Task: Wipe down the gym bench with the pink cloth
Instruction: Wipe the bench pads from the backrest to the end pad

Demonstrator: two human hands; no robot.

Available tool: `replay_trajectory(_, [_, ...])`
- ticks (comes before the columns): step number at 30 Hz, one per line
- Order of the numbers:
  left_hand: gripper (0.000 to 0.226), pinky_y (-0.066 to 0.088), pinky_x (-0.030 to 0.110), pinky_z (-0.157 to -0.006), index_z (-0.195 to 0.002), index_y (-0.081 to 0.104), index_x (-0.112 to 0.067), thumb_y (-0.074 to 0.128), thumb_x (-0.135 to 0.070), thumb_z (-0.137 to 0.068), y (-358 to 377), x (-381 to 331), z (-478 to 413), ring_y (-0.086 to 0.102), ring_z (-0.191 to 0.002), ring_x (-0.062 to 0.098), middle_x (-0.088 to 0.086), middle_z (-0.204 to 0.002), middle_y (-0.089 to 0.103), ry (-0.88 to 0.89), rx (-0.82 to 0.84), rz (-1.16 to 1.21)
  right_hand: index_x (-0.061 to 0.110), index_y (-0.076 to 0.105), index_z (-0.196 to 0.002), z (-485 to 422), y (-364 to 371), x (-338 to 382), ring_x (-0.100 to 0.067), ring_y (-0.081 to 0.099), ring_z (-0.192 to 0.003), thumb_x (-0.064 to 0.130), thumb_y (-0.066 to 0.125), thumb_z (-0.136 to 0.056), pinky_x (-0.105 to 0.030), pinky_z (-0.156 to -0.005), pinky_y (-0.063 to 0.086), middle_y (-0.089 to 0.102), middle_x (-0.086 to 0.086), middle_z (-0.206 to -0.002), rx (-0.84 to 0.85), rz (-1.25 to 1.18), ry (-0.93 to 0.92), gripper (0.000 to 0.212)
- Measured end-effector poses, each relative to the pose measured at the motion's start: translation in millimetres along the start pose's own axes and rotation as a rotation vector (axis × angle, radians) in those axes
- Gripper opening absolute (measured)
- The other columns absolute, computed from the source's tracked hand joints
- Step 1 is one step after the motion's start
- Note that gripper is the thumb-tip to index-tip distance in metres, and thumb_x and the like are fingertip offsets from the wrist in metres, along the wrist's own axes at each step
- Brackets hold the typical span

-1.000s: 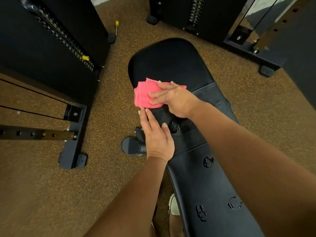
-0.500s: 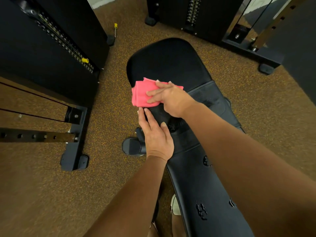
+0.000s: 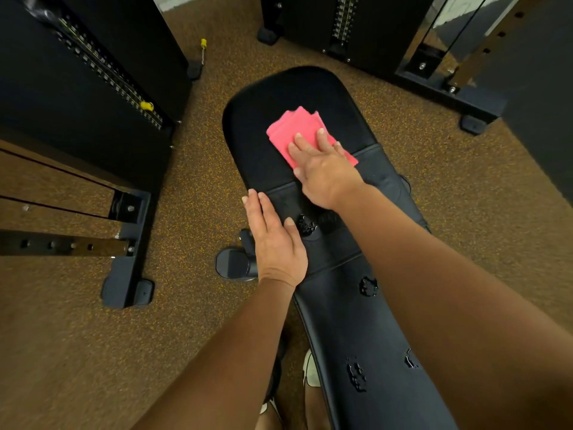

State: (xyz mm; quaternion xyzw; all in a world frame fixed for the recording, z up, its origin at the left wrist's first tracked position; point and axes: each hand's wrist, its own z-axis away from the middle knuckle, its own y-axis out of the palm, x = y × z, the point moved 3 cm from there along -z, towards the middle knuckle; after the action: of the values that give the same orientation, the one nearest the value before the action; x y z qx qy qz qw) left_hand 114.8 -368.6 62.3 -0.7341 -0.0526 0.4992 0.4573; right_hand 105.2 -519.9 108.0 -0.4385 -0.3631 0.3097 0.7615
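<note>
The right hand [image 3: 325, 172] lies flat with straight fingers, pressing the near half of the folded pink cloth [image 3: 294, 128] onto the black padded vinyl gym bench [image 3: 273, 88]; it grips nothing. The left hand [image 3: 276, 240], also flat and relaxed, braces on the bench's edge at seven o'clock from the right. The cloth sits on the far pad, its free half reaching toward twelve o'clock. Soft, light and limp, it would likely bunch if pinched, so palm pressure across its middle suits it. Wet-looking blotches [image 3: 356, 373] lie at six o'clock on the slick vinyl.
</note>
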Motion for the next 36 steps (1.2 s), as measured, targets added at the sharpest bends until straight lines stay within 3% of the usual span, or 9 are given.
replay_trajectory(3, [0.059, -0.004, 0.024, -0.119, -0.147, 0.019, 0.008, 0.031, -0.021, -0.097, 0, 0, 1, -0.002, -0.148, 0.029, 0.018, -0.159, 0.004, -0.006, 0.013, -0.011, 0.024, 0.024, -0.151, 13, 4, 1, -0.029, -0.001, -0.148, 0.022, 0.032, -0.102, -0.05, -0.119, 0.004, 0.018, 0.007, -0.159, 0.01, 0.014, -0.091, 0.049])
replay_trajectory(6, [0.058, -0.004, 0.025, -0.119, -0.147, 0.019, 0.008, 0.033, -0.019, -0.097, 0, -2, 1, -0.003, -0.148, 0.028, 0.017, -0.159, 0.003, -0.013, 0.019, -0.011, 0.027, 0.035, -0.147, 22, 0, -20, -0.026, 0.009, -0.147, 0.024, 0.037, -0.101, -0.046, -0.118, 0.01, 0.029, 0.01, -0.155, -0.102, -0.02, 0.014, 0.046])
replay_trajectory(9, [0.058, -0.003, 0.025, -0.119, -0.147, 0.019, 0.007, 0.034, -0.017, -0.097, 0, -1, -1, -0.003, -0.148, 0.027, 0.018, -0.159, 0.003, -0.019, 0.02, -0.019, 0.025, 0.036, -0.146, 11, 0, -30, -0.032, 0.018, -0.143, 0.026, 0.036, -0.099, -0.047, -0.116, 0.017, 0.033, 0.006, -0.154, -0.146, 0.012, 0.144, 0.047])
replay_trajectory(12, [0.058, -0.005, 0.024, -0.119, -0.147, 0.019, 0.007, 0.034, -0.017, -0.097, 0, 0, 1, -0.003, -0.148, 0.027, 0.018, -0.159, 0.004, -0.019, 0.015, -0.02, 0.02, 0.042, -0.141, 6, 9, -26, -0.036, 0.029, -0.138, 0.024, 0.039, -0.096, -0.043, -0.113, 0.022, 0.038, 0.0, -0.152, -0.124, 0.157, 0.09, 0.046])
replay_trajectory(17, [0.058, -0.006, 0.022, -0.118, -0.147, 0.02, 0.008, 0.033, -0.018, -0.097, -2, -3, 0, 0.0, -0.148, 0.028, 0.019, -0.159, 0.005, -0.019, 0.012, -0.016, 0.015, 0.061, -0.124, 22, 3, -47, -0.036, 0.038, -0.129, 0.031, 0.045, -0.096, -0.04, -0.111, 0.025, 0.055, -0.002, -0.137, -0.335, 0.047, 0.159, 0.036])
replay_trajectory(22, [0.059, -0.005, 0.023, -0.119, -0.147, 0.019, 0.007, 0.028, -0.023, -0.097, -1, -1, 0, -0.001, -0.148, 0.029, 0.018, -0.159, 0.004, -0.016, 0.023, -0.022, 0.0, 0.027, -0.147, 4, 8, -37, -0.035, 0.007, -0.146, 0.024, 0.034, -0.101, -0.047, -0.119, 0.006, 0.023, -0.017, -0.156, -0.233, 0.013, 0.19, 0.052])
replay_trajectory(26, [0.058, -0.004, 0.025, -0.119, -0.147, 0.02, 0.007, 0.03, -0.021, -0.097, 0, 0, 1, 0.0, -0.148, 0.029, 0.018, -0.159, 0.005, -0.017, 0.021, -0.032, 0.005, 0.027, -0.149, 20, 11, -52, -0.033, 0.006, -0.147, 0.025, 0.034, -0.102, -0.048, -0.119, 0.009, 0.021, -0.012, -0.158, -0.237, -0.029, 0.141, 0.051])
replay_trajectory(32, [0.059, -0.005, 0.022, -0.119, -0.147, 0.019, 0.007, 0.029, -0.022, -0.097, -1, -3, 1, -0.001, -0.148, 0.028, 0.018, -0.159, 0.004, -0.017, 0.026, -0.031, 0.007, 0.016, -0.151, -11, -3, -61, -0.035, 0.003, -0.147, 0.027, 0.03, -0.101, -0.048, -0.118, 0.008, 0.011, -0.011, -0.16, -0.181, -0.052, 0.297, 0.056])
replay_trajectory(36, [0.058, -0.005, 0.022, -0.118, -0.148, 0.019, 0.006, 0.031, -0.02, -0.098, -1, 0, 1, -0.001, -0.148, 0.028, 0.017, -0.16, 0.004, -0.036, 0.025, -0.036, 0.003, 0.015, -0.15, -16, -6, -64, -0.035, 0.005, -0.147, 0.025, 0.03, -0.101, -0.047, -0.119, 0.007, 0.015, -0.016, -0.159, -0.148, 0.005, 0.209, 0.056])
